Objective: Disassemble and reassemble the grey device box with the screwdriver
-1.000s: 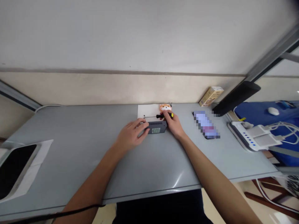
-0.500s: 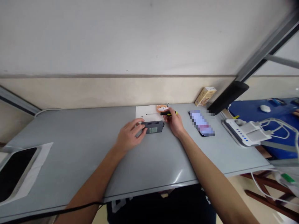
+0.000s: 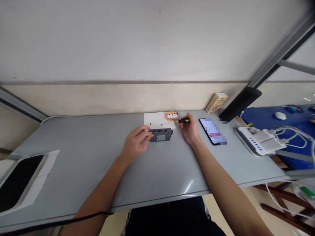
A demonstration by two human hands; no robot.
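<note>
A dark grey box (image 3: pixel 167 135) with vent slots along its top edge, a pale label and a black knob on its right end stands on the desk. At its left end, my left hand (image 3: pixel 136 141) is closed, with fingertips on the box. My right hand (image 3: pixel 190 129) grips a screwdriver (image 3: pixel 183 120) by its black and yellow handle, right of the box. The thin shaft points left over a sheet of white paper (image 3: pixel 155 117), and a small dark speck shows at its tip. Another tiny dark piece (image 3: pixel 150 124) lies on the paper.
An orange animal-face item (image 3: pixel 171 115) sits at the paper's back edge. Rightward are a phone (image 3: pixel 209 129), a small carton (image 3: pixel 216 102), a black cylinder (image 3: pixel 240 104) and a white power strip (image 3: pixel 253 141) with plugs. A black-screened device (image 3: pixel 21 180) lies at far left.
My right hand has moved right, drawing the screwdriver with it, so its tip sits farther right over the paper. My left fingers have shifted slightly toward the box's left end.
</note>
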